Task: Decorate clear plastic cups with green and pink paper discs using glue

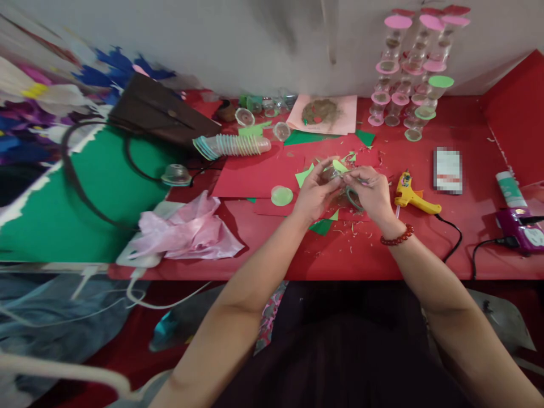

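Observation:
My left hand (317,192) is closed round a small clear plastic cup (334,173) with a light green paper piece (340,166) at its top. Close against it, my right hand (370,190) has its fingers pinched together at the cup's edge; what they hold is mostly hidden. Under the right fingers a grey-green loop (353,198) shows, perhaps a scissors handle, but I cannot tell whether the hand grips it. Red and green paper scraps (352,228) are scattered below both hands. To the left lies a round light green disc (281,196) on red paper (259,173).
A yellow glue gun (414,197) lies right of my hands, its cord trailing to the front edge. Stacked cups (232,145) lie at the back left, near a brown bag (164,116). Joined cup towers (399,68) stand back right. Pink cloth (187,229) lies front left.

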`<state>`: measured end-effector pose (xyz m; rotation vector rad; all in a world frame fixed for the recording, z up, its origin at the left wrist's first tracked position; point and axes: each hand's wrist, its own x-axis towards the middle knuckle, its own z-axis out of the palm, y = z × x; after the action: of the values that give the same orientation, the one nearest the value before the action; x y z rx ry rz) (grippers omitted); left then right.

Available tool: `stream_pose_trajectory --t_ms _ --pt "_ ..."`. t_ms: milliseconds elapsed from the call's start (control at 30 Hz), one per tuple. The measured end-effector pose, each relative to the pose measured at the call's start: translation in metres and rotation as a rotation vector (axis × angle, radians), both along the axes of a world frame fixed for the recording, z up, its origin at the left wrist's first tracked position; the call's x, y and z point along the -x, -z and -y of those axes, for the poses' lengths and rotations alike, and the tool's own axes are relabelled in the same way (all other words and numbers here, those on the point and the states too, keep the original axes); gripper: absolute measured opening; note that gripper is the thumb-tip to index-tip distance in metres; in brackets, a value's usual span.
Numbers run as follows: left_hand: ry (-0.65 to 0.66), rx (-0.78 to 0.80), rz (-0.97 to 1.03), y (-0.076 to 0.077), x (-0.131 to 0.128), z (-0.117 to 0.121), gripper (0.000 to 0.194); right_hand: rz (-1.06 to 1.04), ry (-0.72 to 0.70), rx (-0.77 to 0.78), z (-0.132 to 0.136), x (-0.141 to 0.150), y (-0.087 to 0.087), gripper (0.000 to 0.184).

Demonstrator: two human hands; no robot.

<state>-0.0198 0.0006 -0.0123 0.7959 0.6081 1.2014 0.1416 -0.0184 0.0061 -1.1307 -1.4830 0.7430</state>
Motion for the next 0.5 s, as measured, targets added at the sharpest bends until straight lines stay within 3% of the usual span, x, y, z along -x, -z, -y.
stream_pose_trajectory --t_ms 267,500 --pt "0.008 -0.006 -0.028 -0.0057 0.0000 0.0030 0.049 -0.054 -0.022 0.105 0.0014 -0.0006 -0.0038 0.017" --pt "0.026 0.031 -0.068 -0.0002 -0.0016 0.0026 0.049 -0.054 -0.008 0.155 0.0019 0.0022 -0.0063 0.018"
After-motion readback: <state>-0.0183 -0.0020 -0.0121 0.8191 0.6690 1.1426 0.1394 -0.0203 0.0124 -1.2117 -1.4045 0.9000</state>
